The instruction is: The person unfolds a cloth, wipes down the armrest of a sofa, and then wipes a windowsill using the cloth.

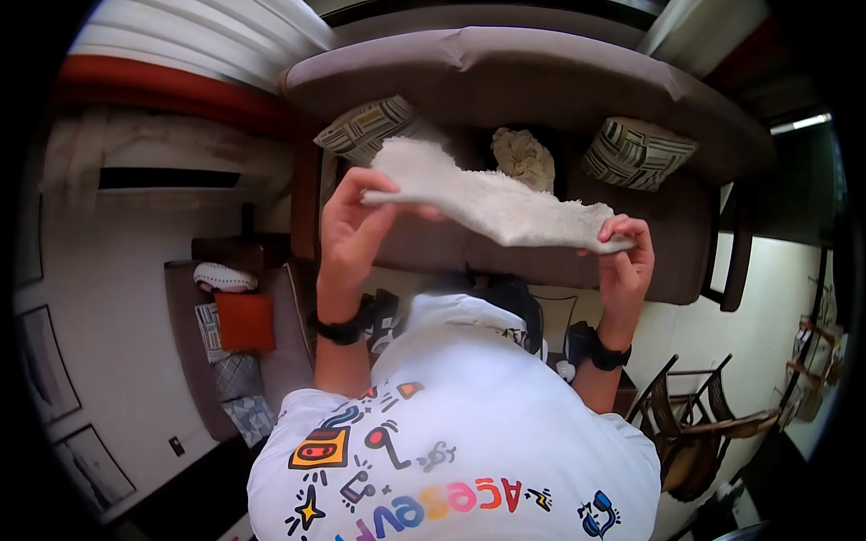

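A white, fluffy cloth with a ragged, fringed edge stretches between my two hands, in front of the sofa. My left hand pinches one end of it, thumb below and fingers on top. At the other end, slightly lower in the view, my right hand is closed on a corner. The cloth sags a little in the middle and looks folded over along its lower side. Both wrists carry a black band. What kind of cloth it is I cannot tell.
Behind the cloth stands a brown sofa with a patterned cushion and a cream ruffled cushion. To the left is a second seat with an orange cushion. Wooden chairs stand at the right.
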The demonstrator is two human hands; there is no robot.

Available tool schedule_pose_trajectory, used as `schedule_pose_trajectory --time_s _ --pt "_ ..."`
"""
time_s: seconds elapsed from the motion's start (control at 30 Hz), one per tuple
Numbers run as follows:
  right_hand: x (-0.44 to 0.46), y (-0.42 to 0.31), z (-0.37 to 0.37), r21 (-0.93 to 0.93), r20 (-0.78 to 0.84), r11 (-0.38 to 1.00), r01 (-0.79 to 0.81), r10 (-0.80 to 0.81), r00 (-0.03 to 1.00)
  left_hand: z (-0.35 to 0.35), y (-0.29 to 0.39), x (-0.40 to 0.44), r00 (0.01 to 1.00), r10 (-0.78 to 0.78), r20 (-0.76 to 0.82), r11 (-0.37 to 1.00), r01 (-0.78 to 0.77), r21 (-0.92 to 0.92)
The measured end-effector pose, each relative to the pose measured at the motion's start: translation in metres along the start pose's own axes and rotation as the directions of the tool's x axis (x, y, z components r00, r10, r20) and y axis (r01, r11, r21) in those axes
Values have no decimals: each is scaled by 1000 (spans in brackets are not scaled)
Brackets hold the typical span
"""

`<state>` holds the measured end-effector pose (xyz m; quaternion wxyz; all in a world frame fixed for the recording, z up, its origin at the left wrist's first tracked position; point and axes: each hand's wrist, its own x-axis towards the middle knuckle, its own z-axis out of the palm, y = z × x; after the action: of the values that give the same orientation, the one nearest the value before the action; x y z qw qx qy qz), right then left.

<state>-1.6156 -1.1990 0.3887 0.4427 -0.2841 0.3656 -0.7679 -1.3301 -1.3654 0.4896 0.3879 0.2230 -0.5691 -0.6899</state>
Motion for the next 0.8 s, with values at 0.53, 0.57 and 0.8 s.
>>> schedule_pose_trajectory --time_s 0.53,0.57,0.8 --pt "16 -18 -39 -323 176 939 -114 178 968 55 44 -22 998 2 62 902 -29 432" --pt "16 -20 -39 -352 160 927 -129 196 968 56 48 -17 995 -49 87 886 3 464" --pt "-22 -31 -63 -490 -75 869 -60 26 997 62 36 35 921 76 382 779 -294 554"
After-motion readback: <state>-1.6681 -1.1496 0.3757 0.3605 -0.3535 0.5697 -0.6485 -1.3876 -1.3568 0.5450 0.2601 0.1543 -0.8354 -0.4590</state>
